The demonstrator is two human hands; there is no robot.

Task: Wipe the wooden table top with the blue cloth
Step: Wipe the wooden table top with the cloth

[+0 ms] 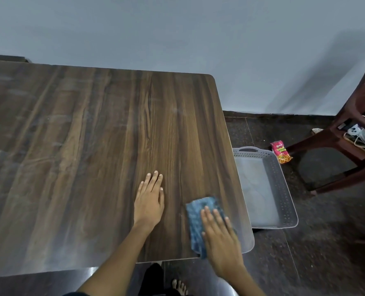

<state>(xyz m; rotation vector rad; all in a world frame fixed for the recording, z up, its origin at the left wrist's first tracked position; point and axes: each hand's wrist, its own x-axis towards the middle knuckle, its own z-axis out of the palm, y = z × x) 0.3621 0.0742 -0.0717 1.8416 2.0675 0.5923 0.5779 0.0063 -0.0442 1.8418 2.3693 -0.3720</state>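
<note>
I see my right hand (221, 240) pressing the cloth (200, 223) flat near the table's (92, 146) right corner, fingers straight and together, left hand (149, 199) flat beside it, and a grey tray (281, 184) on the floor holding nothing visible.

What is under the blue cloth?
The cloth lies flat on the wooden table, pressed by the right hand. Anything beneath it is covered.
</note>
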